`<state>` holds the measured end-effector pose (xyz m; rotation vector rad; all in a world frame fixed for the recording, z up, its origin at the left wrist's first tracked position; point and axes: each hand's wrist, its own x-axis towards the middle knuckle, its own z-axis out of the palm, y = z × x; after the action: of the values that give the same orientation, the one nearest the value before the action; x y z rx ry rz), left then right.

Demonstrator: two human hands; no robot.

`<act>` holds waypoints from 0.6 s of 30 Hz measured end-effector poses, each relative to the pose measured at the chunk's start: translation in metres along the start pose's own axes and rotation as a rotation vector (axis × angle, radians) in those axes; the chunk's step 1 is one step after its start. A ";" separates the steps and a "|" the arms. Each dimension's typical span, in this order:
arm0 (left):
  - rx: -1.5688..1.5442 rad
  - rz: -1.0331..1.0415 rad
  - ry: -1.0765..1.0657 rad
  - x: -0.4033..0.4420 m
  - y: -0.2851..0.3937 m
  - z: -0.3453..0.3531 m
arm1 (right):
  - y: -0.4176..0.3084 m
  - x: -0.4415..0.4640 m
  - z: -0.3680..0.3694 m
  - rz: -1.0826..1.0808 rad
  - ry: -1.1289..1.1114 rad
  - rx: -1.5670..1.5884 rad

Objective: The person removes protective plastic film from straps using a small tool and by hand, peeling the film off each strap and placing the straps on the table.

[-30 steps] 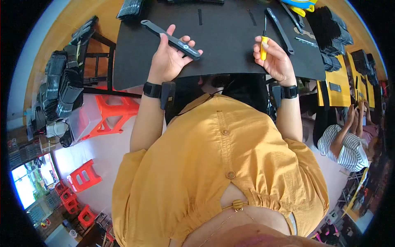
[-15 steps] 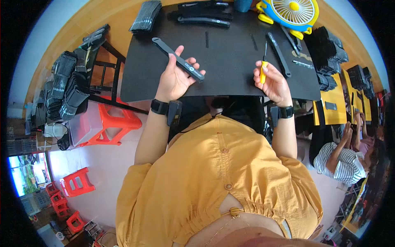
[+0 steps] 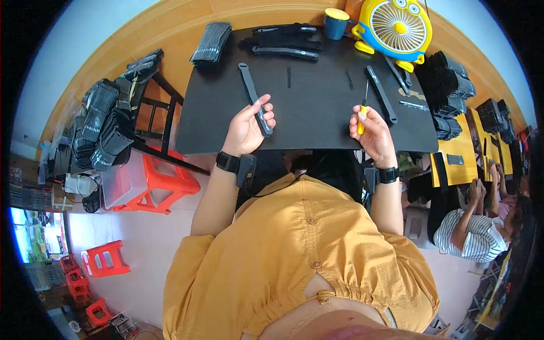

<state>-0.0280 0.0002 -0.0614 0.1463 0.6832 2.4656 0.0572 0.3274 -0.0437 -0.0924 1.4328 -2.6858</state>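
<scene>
My left hand (image 3: 245,129) is closed around the lower part of a long, narrow dark bar (image 3: 249,85) with rounded ends, held aslant above the black table. My right hand (image 3: 376,135) grips a screwdriver (image 3: 361,119) by its yellow handle, its thin shaft pointing up and away from me. Just right of the screwdriver, a similar dark bar (image 3: 382,96) lies on the table. What this kind of bar is, I cannot make out.
The black table (image 3: 317,113) carries a stack of dark pieces (image 3: 212,43), more bars (image 3: 284,53), a blue cup (image 3: 334,27) and a yellow-blue fan (image 3: 400,31). A red stool (image 3: 156,184) stands left. People (image 3: 467,229) sit at yellow tables on the right.
The bar in my left hand has turned more upright, with its far end swung right. My right hand keeps hold of the screwdriver. The whole view has tilted, showing more beyond the table.
</scene>
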 end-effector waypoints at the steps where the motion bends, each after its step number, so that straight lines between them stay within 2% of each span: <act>1: -0.001 -0.010 0.042 0.000 0.000 0.005 | 0.001 0.000 0.000 -0.002 0.011 -0.002; 2: 0.003 -0.004 0.035 -0.002 -0.003 0.011 | 0.001 0.001 0.000 -0.009 0.005 -0.005; 4: 0.130 0.049 0.186 -0.014 -0.005 0.047 | 0.003 0.000 0.002 -0.039 0.061 -0.041; 6: 0.150 0.028 0.145 -0.009 -0.004 0.021 | 0.004 -0.002 0.008 -0.045 0.084 -0.059; 8: -0.008 -0.089 -0.268 -0.001 -0.002 -0.010 | 0.005 -0.004 0.013 -0.082 0.143 -0.160; 12: -0.055 -0.135 -0.289 0.006 -0.004 -0.018 | 0.007 -0.006 0.019 -0.081 0.125 -0.219; 14: 0.291 -0.040 -0.060 -0.001 -0.007 0.006 | 0.008 -0.007 0.042 -0.033 0.222 -0.423; 16: 0.339 -0.044 -0.009 -0.004 -0.010 0.026 | 0.017 -0.002 0.057 -0.084 0.165 -0.503; 18: 0.383 -0.052 0.047 -0.004 -0.010 0.028 | 0.023 0.005 0.067 -0.025 0.118 -0.577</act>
<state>-0.0123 0.0176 -0.0418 0.2130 1.1602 2.2707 0.0599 0.2591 -0.0256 0.0087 2.2088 -2.2371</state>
